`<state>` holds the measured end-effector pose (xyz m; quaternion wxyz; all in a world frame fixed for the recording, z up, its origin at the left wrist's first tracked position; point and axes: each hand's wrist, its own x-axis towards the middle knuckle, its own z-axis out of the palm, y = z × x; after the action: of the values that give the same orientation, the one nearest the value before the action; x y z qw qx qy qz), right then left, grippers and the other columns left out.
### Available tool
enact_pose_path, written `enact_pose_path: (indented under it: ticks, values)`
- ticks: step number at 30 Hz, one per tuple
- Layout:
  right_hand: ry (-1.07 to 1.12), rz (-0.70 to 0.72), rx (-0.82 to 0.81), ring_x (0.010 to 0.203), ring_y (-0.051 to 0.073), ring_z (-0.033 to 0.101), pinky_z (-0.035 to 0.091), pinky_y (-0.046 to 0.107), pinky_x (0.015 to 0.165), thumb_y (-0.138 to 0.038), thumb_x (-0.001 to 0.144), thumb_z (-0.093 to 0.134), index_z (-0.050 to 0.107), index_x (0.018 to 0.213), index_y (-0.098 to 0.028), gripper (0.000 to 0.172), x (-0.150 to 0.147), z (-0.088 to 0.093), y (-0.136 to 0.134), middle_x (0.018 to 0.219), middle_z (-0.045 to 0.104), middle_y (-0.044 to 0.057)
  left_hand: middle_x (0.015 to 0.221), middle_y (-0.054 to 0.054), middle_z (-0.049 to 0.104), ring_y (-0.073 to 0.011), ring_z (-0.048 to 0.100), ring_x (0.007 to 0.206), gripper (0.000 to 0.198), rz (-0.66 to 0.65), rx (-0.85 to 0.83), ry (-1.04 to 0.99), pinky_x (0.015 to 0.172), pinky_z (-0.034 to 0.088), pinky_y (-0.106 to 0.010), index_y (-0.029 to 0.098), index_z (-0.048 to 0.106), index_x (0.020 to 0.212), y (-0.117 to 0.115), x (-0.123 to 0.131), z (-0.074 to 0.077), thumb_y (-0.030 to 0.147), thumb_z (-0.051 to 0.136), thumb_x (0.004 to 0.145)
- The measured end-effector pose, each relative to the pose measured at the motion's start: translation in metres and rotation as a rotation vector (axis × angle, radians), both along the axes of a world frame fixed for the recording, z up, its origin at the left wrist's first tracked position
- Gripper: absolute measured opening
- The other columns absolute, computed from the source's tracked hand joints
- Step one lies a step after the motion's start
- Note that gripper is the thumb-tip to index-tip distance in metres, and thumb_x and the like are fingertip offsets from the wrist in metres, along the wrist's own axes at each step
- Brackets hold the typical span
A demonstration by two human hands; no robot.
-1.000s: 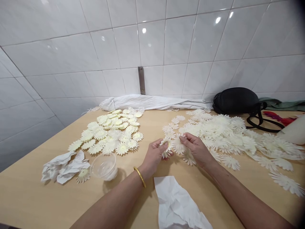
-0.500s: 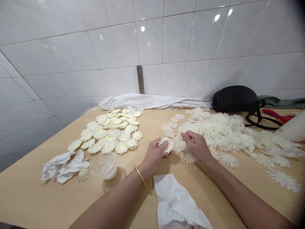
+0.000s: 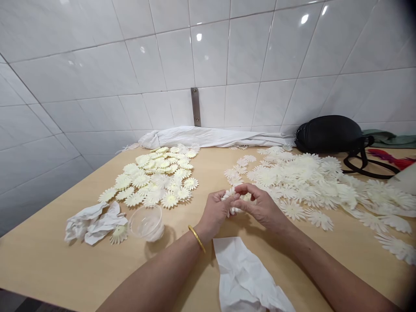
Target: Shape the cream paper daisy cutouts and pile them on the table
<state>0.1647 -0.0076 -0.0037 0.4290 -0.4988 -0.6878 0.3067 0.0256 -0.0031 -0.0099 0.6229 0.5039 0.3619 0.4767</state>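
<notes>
My left hand [image 3: 217,213], with a gold bangle on its wrist, grips a white artificial daisy [image 3: 229,196] between thumb and fingers. My right hand [image 3: 262,207] meets it there, thumb and forefinger closed at the same daisy's edge; the fingers partly cover the petals. Behind and to the right spreads a heap of loose white petal layers [image 3: 292,175]. On the left lies a pile of yellowish-white daisies [image 3: 156,173]. A clear plastic cup [image 3: 147,223] stands left of my left forearm, its contents whitish and hard to make out.
Crumpled white paper [image 3: 250,273] lies in front of my hands, and more crumpled paper [image 3: 94,221] sits at the left beside a single daisy [image 3: 118,234]. A rolled white cloth [image 3: 208,136] runs along the tiled wall. A black bag [image 3: 329,134] with a strap rests at the back right.
My right hand has moved left from the loose petals to the daisy in my left hand. The view has shifted slightly, so the table's things appear further right.
</notes>
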Motion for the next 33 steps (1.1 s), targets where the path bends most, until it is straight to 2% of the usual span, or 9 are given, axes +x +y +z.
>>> enact_pose_path:
  ticks: [3, 6, 8, 11, 15, 18, 22, 28, 33]
  values:
    - [0.150, 0.089, -0.166, 0.062, 0.011, 0.050, 0.039, 0.024, 0.055, -0.044, 0.064, 0.066, 0.053, 0.092, -0.019, 0.040, -0.0010, -0.0035, 0.0016, 0.082, 0.056, 0.001, 0.049, 0.002, 0.045, -0.0059, 0.040, 0.044, 0.032, -0.011, -0.042, 0.011, 0.046, 0.033, -0.020, 0.012, 0.054, 0.056, -0.0021, 0.0010, 0.0019, 0.042, 0.067, 0.062]
    - [0.318, 0.141, -0.212, 0.073, 0.013, 0.053, 0.041, 0.024, 0.062, -0.042, 0.067, 0.065, 0.052, 0.102, -0.020, 0.044, 0.0015, -0.0041, 0.0041, 0.087, 0.056, 0.002, 0.050, 0.001, 0.047, -0.0060, 0.040, 0.043, 0.034, -0.013, -0.060, 0.036, 0.045, 0.035, -0.020, 0.013, 0.054, 0.056, -0.0038, 0.0014, 0.0037, 0.043, 0.067, 0.061]
    - [0.386, 0.185, -0.249, 0.077, 0.014, 0.053, 0.041, 0.024, 0.065, -0.042, 0.070, 0.062, 0.054, 0.103, -0.020, 0.041, 0.0029, -0.0029, 0.0046, 0.087, 0.057, 0.003, 0.050, 0.001, 0.047, -0.0060, 0.040, 0.042, 0.037, -0.022, -0.059, 0.046, 0.043, 0.035, -0.020, 0.013, 0.054, 0.056, -0.0044, 0.0018, 0.0047, 0.048, 0.065, 0.062]
    - [0.426, 0.251, -0.285, 0.067, 0.013, 0.053, 0.041, 0.025, 0.062, -0.040, 0.070, 0.062, 0.056, 0.083, -0.019, 0.026, 0.0028, -0.0015, 0.0039, 0.074, 0.057, 0.000, 0.046, 0.002, 0.045, -0.0063, 0.040, 0.039, 0.045, -0.010, -0.081, 0.061, 0.042, 0.034, -0.021, 0.013, 0.054, 0.056, -0.0036, 0.0034, 0.0041, 0.057, 0.061, 0.061]
    - [0.459, 0.267, -0.266, 0.057, 0.013, 0.052, 0.042, 0.028, 0.059, -0.039, 0.071, 0.061, 0.048, 0.069, -0.019, 0.024, 0.0010, -0.0019, 0.0028, 0.061, 0.055, -0.002, 0.045, 0.000, 0.048, -0.0092, 0.045, 0.040, 0.057, 0.008, -0.164, 0.024, 0.044, 0.037, -0.023, 0.013, 0.055, 0.063, 0.0004, 0.0035, -0.0001, 0.070, 0.047, 0.063]
    - [0.454, 0.206, -0.245, 0.053, 0.012, 0.050, 0.042, 0.027, 0.056, -0.040, 0.073, 0.059, 0.048, 0.068, -0.019, 0.024, 0.0009, -0.0022, 0.0030, 0.059, 0.054, -0.002, 0.054, -0.002, 0.054, -0.0112, 0.051, 0.046, 0.056, -0.018, -0.161, -0.023, 0.045, 0.037, -0.022, 0.013, 0.058, 0.073, 0.0026, 0.0006, -0.0023, 0.067, 0.047, 0.066]
    - [0.395, 0.124, -0.185, 0.054, 0.011, 0.048, 0.040, 0.025, 0.053, -0.042, 0.075, 0.055, 0.052, 0.065, -0.018, 0.026, 0.0011, -0.0022, 0.0036, 0.059, 0.052, -0.002, 0.062, -0.002, 0.057, -0.0102, 0.052, 0.050, 0.040, -0.069, -0.103, -0.071, 0.045, 0.035, -0.021, 0.014, 0.058, 0.080, 0.0022, -0.0016, -0.0032, 0.048, 0.067, 0.060]
    - [0.240, 0.011, -0.078, 0.048, 0.012, 0.042, 0.034, 0.025, 0.047, -0.050, 0.077, 0.048, 0.049, 0.052, -0.018, 0.040, -0.0018, -0.0060, 0.0036, 0.048, 0.046, -0.001, 0.055, 0.000, 0.055, -0.0074, 0.046, 0.045, 0.033, 0.016, -0.117, -0.057, 0.046, 0.032, -0.021, 0.012, 0.057, 0.066, 0.0005, 0.0012, -0.0005, 0.038, 0.073, 0.055]
    - [0.128, -0.118, 0.044, 0.050, 0.011, 0.036, 0.030, 0.024, 0.047, -0.044, 0.077, 0.050, 0.045, 0.056, -0.019, 0.033, 0.0011, -0.0108, 0.0087, 0.051, 0.040, -0.004, 0.048, 0.002, 0.051, -0.0071, 0.043, 0.042, 0.030, 0.051, -0.118, -0.030, 0.044, 0.030, -0.022, 0.013, 0.053, 0.060, 0.0014, 0.0016, 0.0003, 0.036, 0.072, 0.056]
